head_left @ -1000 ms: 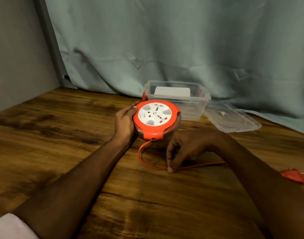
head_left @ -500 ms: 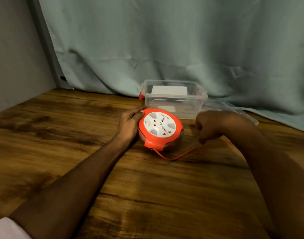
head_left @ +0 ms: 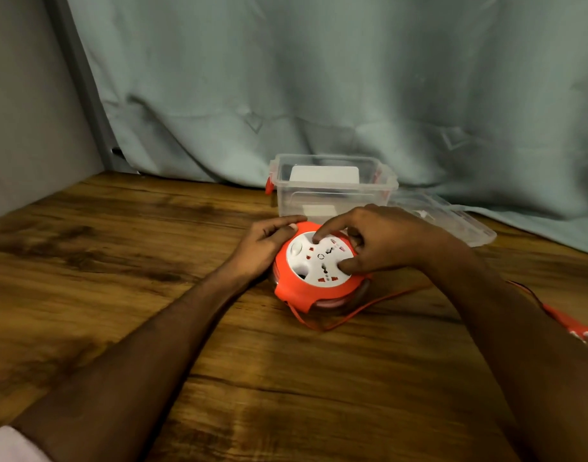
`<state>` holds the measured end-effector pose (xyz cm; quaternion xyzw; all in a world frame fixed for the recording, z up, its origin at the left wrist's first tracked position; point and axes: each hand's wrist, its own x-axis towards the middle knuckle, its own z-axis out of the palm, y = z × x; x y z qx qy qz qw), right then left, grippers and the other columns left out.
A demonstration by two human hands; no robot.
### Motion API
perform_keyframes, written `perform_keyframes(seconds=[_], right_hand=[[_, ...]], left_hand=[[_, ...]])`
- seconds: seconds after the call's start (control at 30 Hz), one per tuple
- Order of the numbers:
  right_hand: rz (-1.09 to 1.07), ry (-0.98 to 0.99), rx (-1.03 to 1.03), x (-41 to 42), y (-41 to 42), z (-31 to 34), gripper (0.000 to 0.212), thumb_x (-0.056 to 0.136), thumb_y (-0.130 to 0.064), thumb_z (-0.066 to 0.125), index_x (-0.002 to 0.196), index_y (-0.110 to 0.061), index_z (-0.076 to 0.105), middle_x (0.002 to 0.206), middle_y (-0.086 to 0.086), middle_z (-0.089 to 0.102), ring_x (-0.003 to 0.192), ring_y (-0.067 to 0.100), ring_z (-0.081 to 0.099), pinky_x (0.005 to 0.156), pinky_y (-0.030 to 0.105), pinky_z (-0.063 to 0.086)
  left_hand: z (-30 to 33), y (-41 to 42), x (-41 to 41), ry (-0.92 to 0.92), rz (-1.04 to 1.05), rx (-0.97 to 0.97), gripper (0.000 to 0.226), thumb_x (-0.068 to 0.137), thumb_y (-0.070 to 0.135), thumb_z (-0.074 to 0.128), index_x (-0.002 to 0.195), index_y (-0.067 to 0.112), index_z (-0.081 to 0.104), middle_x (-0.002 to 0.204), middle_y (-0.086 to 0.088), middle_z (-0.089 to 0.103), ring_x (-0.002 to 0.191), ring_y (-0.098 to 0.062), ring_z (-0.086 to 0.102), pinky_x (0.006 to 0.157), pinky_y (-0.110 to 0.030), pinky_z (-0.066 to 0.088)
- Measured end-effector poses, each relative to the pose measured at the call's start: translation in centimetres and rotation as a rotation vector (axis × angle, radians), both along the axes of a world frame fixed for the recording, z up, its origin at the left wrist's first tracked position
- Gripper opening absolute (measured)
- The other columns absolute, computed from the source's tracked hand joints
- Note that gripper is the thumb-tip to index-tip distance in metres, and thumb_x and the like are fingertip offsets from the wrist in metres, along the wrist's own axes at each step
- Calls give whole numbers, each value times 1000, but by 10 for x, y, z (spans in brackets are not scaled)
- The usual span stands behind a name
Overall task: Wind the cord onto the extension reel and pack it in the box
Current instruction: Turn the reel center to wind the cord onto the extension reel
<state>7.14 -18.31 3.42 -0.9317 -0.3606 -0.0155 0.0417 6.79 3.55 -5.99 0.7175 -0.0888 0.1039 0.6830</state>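
Our right hand (head_left: 379,243) has let go of the cord (head_left: 369,306) and now spreads its fingertips on the reel (head_left: 319,271) face, while our left hand (head_left: 266,243) grips the rim. The reel sits on the surface (head_left: 152,261) just before the open box (head_left: 332,191). Slack still trails toward the plug (head_left: 565,323), so we judge cranking comes next.

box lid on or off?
Off. The clear box is open-topped; its lid lies flat on the table beside it.
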Motion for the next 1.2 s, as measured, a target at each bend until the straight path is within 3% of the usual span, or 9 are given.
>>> perform_keyframes(seconds=[0.27, 0.4, 0.63, 0.73, 0.87, 0.97, 1.03, 1.13, 1.2], right_hand=[[-55, -102, 2, -3, 5, -9, 59, 60, -66, 77, 111, -43, 59, 83, -21, 52, 83, 8, 53, 61, 24, 32], [-104, -128, -21, -7, 11, -12, 58, 55, -68, 77, 101, -38, 60, 96, -16, 56, 90, 13, 54, 70, 30, 35], [-186, -82, -60, -20, 24, -10, 60, 63, -78, 72, 69, -31, 35, 77, -13, 49, 75, 16, 52, 64, 31, 35], [-229, -112, -54, -28, 33, -9, 61, 68, -82, 67, 74, -28, 39, 78, -10, 49, 77, 18, 50, 70, 32, 36], [-253, -107, 2, -37, 40, -15, 59, 80, -77, 59, 106, -24, 56, 112, 3, 64, 88, 19, 49, 76, 33, 35], [-313, -114, 35, -40, 50, -22, 70, 84, -76, 53, 128, -22, 60, 127, 3, 64, 109, 25, 59, 81, 35, 38], [-334, -81, 30, -38, 51, -21, 66, 86, -74, 54, 123, -20, 60, 122, 3, 65, 109, 25, 60, 79, 34, 38], [-230, -23, 43, -30, 38, -10, 35, 88, -61, 61, 96, -27, 61, 100, -7, 65, 91, 16, 61, 65, 28, 38], [-132, 2, 30, -24, 27, 0, 23, 85, -44, 69, 107, -38, 65, 90, -17, 60, 81, 4, 54, 59, 22, 33]], left_hand=[[1, -1, -2, -4, 52, 29, 30, 104, 5, 51, 123, 9, 73, 118, -10, 76, 102, -19, 72, 84, -26, 60], [0, -2, -2, -10, 34, 2, 28, 103, 4, 53, 121, 8, 74, 121, -16, 75, 109, -26, 71, 98, -42, 57], [-2, -1, 1, -12, 58, -64, 27, 101, 3, 56, 121, 6, 73, 122, -22, 74, 119, -43, 68, 105, -52, 55], [-3, 0, 3, -4, 82, -54, 27, 101, 1, 55, 119, 7, 74, 119, -22, 75, 114, -38, 71, 102, -49, 56], [-3, 2, 4, 1, 82, -38, 28, 101, 1, 55, 121, 3, 74, 118, -20, 76, 111, -33, 72, 97, -42, 57], [-3, 2, 5, -10, 67, -48, 29, 100, 0, 55, 121, 2, 74, 119, -21, 76, 112, -36, 72, 99, -44, 57], [-3, 3, 5, -3, 46, -47, 29, 100, 1, 55, 120, 5, 75, 119, -20, 76, 113, -38, 72, 100, -45, 57], [-2, 5, 5, 25, 35, -27, 30, 101, 1, 52, 123, 4, 74, 120, -20, 76, 112, -39, 72, 100, -48, 58], [-2, 5, 5, 21, 21, -25, 30, 101, -1, 52, 123, 2, 73, 118, -22, 75, 109, -36, 72, 100, -46, 57]])
